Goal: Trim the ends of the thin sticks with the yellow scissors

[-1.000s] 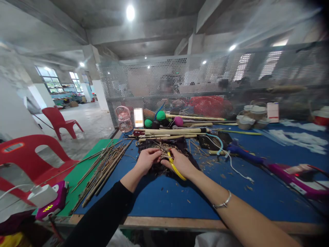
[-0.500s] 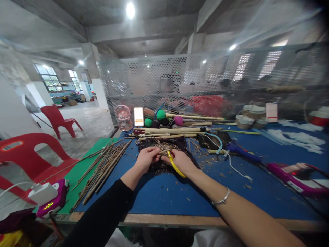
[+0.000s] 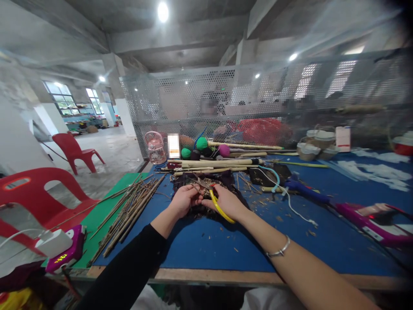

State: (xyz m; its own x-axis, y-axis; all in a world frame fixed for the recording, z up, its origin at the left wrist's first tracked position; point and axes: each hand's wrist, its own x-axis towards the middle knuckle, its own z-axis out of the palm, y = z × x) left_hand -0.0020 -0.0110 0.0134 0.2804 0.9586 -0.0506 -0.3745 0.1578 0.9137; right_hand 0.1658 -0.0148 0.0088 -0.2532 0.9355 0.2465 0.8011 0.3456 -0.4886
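Note:
My right hand [image 3: 227,201] grips yellow-handled cutters [image 3: 217,205] whose blades point up and left. My left hand [image 3: 184,199] is closed in a pinch on a thin twig piece right at the blades. Both hands hover over a dark cloth [image 3: 206,189] heaped with short wood cuttings on the blue table top [image 3: 206,243]. A silver bangle [image 3: 279,251] sits on my right forearm.
A bundle of long thin sticks [image 3: 130,211] lies left on the green mat [image 3: 101,213]. Bamboo poles [image 3: 219,163] and coloured yarn balls [image 3: 201,144] lie behind. A glue gun [image 3: 305,191], a purple tool [image 3: 368,221], red chairs [image 3: 38,193], and a mesh screen with people behind it.
Both hands stay over the cloth; the cutter blades have tilted slightly and the left fingers have shifted closer to them.

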